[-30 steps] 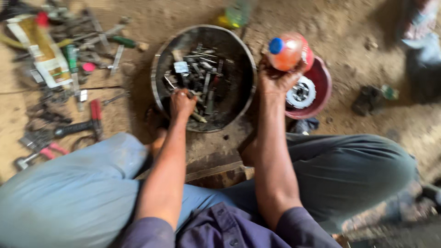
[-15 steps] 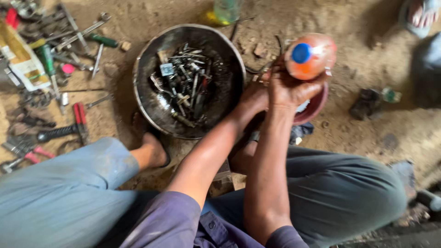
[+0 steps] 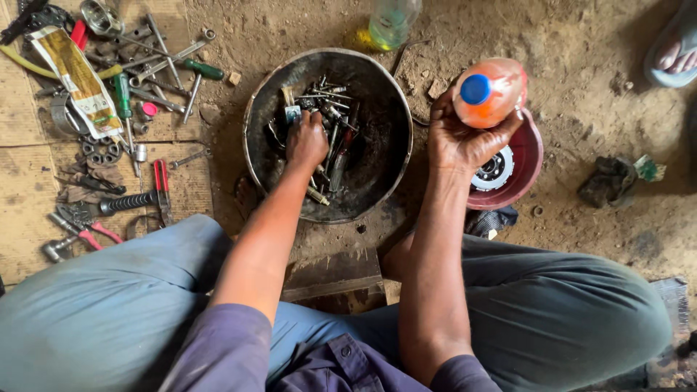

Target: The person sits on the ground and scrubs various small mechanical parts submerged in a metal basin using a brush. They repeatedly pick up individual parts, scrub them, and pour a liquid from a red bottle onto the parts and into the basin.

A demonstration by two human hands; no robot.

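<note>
My right hand holds an orange plastic bottle with a blue cap upright above a dark red bowl. Inside that bowl lies a round metal toothed part. My left hand reaches down into a black round metal pan and rests among several bolts, springs and small metal parts; its fingers are curled, and whether they hold a piece is hidden.
Wrenches, screwdrivers, pliers and a printed packet lie on cardboard at the left. A clear greenish bottle stands beyond the pan. A dark rag lies at the right, another person's sandalled foot at the top right. My knees frame a wooden block.
My left hand has gone from beside the right hand back into the black pan. The orange bottle has stayed in my right hand, above the red bowl.
</note>
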